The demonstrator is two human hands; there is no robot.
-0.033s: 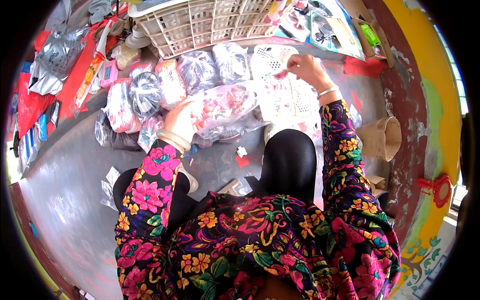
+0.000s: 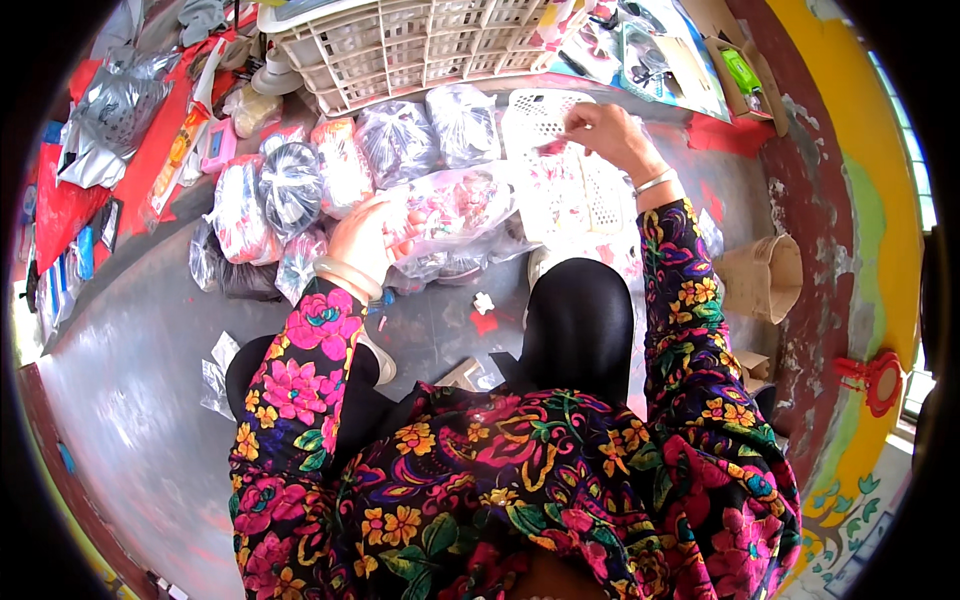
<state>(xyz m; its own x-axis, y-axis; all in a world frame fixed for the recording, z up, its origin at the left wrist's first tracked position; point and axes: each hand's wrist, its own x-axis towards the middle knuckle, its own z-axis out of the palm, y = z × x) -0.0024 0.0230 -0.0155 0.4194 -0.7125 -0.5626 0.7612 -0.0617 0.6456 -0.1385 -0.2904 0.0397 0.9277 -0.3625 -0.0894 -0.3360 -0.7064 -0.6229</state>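
Observation:
My left hand [image 2: 364,238] is closed on the near left end of a clear plastic bag [image 2: 462,202] filled with small pink and red pieces. To the right of that bag lies a white perforated plastic basket [image 2: 604,200], with more pink and red pieces in it. Above the basket, my right hand [image 2: 614,138] has its fingers pinched together. A small dark red piece [image 2: 553,147] shows at its fingertips, too blurred to name.
Several filled clear bags [image 2: 397,140] crowd beyond and left of my left hand. A large cream crate [image 2: 400,55] stands behind them. A brown paper-like container [image 2: 765,277] sits right of my right forearm, near the wall. A small white piece [image 2: 484,303] lies on the floor.
My right hand has shifted very slightly left over the basket, the small red piece moving with it. My left hand and the bag have stayed put.

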